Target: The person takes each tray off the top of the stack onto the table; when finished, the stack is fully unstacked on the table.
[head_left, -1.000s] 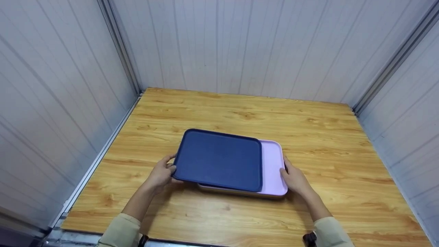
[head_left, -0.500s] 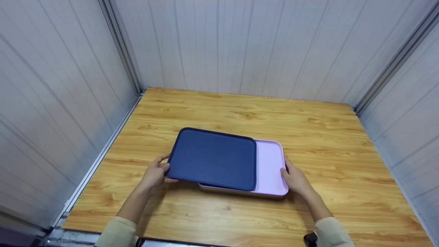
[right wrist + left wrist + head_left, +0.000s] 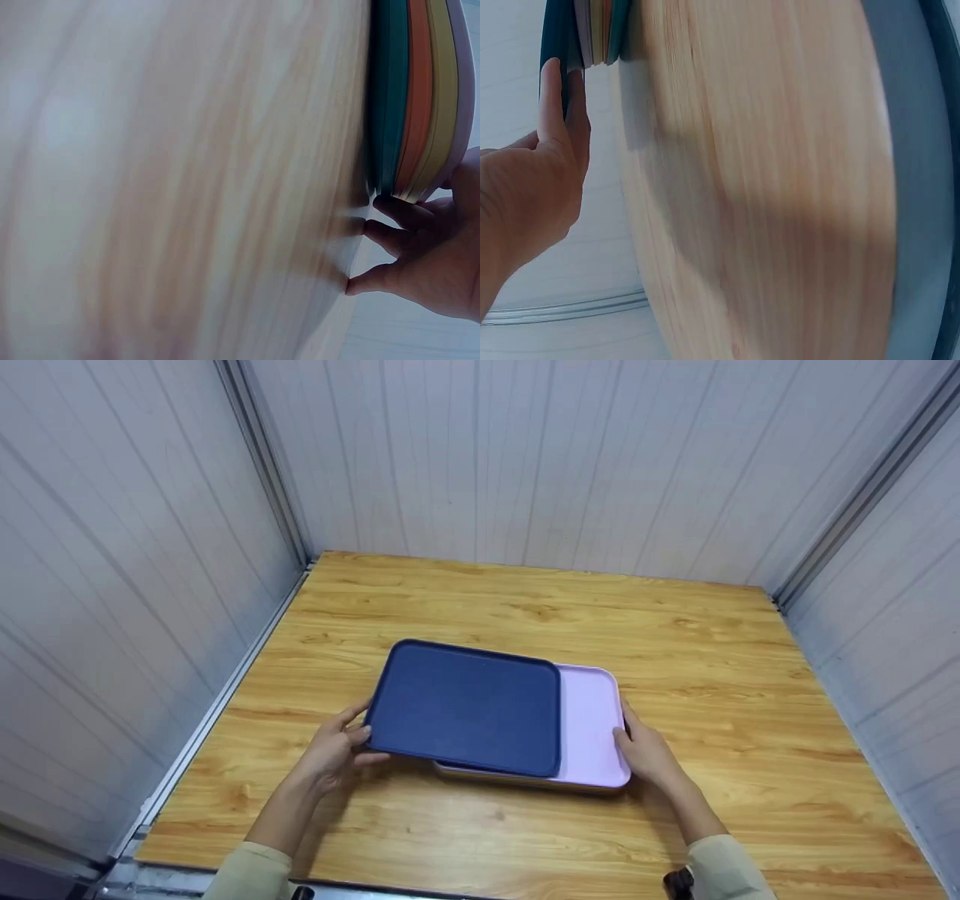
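A dark blue tray [image 3: 465,709] lies partly across a stack of trays, shifted to the left and raised at its left end. My left hand [image 3: 330,751] pinches its left edge, thumb above and fingers below; the left wrist view shows the blue tray [image 3: 553,37] between them. Topmost in the stack is a pink tray [image 3: 592,727], half covered by the blue one. Below it, the right wrist view shows a yellow tray [image 3: 444,97], an orange tray [image 3: 418,97] and a teal tray [image 3: 390,97]. My right hand [image 3: 646,751] grips the stack's right side, thumb at the pink rim.
The stack rests on a wood-grain table [image 3: 525,607], near its front middle. Pale panel walls [image 3: 480,465] enclose the table at the back and both sides. A metal strip [image 3: 180,876] runs along the front edge.
My left hand has drawn the blue tray a little to the left, baring more of the pink tray. In the last half second the trays stay almost still. My right hand holds its place.
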A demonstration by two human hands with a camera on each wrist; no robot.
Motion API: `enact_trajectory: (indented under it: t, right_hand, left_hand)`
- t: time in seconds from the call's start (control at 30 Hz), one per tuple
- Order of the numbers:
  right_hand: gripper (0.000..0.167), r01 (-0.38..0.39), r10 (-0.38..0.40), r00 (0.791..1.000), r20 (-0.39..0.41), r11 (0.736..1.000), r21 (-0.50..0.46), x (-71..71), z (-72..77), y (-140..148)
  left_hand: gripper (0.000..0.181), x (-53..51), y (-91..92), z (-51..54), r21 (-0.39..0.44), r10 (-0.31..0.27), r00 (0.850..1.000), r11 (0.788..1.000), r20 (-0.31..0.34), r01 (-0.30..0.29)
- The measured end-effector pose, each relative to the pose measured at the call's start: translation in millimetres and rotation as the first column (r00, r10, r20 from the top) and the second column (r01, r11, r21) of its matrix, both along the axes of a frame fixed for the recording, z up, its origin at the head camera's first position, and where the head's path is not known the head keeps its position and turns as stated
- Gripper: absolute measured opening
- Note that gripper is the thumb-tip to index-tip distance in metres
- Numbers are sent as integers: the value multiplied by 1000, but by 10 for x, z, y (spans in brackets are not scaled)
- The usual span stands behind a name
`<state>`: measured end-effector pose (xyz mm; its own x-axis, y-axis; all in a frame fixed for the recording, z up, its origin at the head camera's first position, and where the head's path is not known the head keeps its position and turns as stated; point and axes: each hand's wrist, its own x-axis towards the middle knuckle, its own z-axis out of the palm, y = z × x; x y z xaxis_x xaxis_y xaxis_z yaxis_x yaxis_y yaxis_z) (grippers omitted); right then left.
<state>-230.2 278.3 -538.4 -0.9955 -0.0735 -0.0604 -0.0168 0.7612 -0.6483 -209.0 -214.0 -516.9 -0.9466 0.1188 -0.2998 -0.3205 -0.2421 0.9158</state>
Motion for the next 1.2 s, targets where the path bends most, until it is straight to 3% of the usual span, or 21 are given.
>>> enact_trajectory:
  t: [0.33,0.57,0.73,1.2]
  right_hand:
    - [61,-1,2,1000,-13,1000,12,0,-15,-8]
    - [61,-1,0,999,32,1000,7,8,6,-19]
    - [61,7,-7,1000,12,1000,17,10,-2,-7]
    - [61,6,-6,1000,-3,1000,12,8,-7,4]
  left_hand:
    - [51,-16,-36,-6,21,127,992,992,29,-128]
    - [50,-22,-151,-7,15,205,977,978,65,-206]
    - [52,-34,-265,-10,55,235,969,969,76,-240]
    - [51,-123,-575,-57,64,296,953,952,61,-300]
